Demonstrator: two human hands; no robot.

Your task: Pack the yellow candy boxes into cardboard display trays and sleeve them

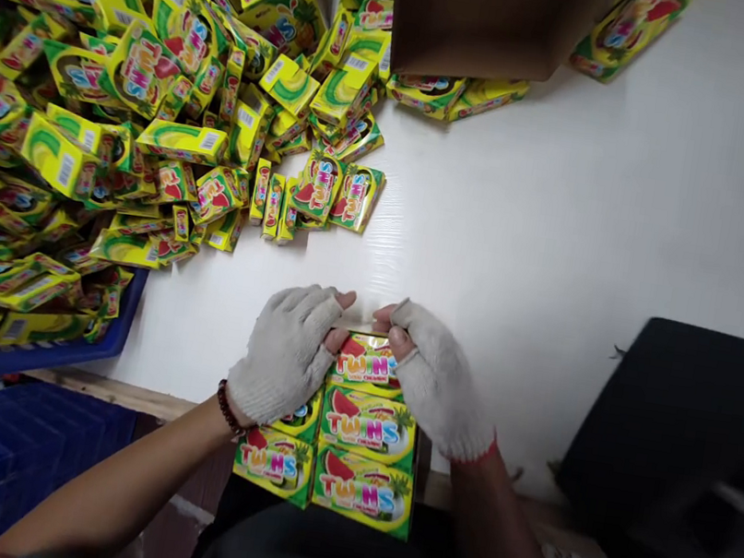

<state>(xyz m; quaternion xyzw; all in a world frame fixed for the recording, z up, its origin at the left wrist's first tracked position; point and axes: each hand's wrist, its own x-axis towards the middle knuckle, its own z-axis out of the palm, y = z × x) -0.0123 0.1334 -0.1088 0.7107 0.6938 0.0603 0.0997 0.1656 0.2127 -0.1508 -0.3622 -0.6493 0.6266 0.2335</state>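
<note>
Several yellow-green TWINS boxes (370,428) lie face up in two columns at the table's front edge, close to the body. My left hand (291,351), in a white fingerless glove, is curled at the upper left of this group, its thumb against the top box (366,362). On the other side, my right hand (434,372), gloved the same way, pinches the top box's upper right corner. The two hands face each other with a small gap between the fingertips. The left hand and wrist partly cover the left column.
A large heap of loose TWINS boxes (144,68) fills the left, partly in a blue tray (130,308). An open cardboard box (481,16) stands at the top centre on the white table (565,205). A black object (685,428) is at the right.
</note>
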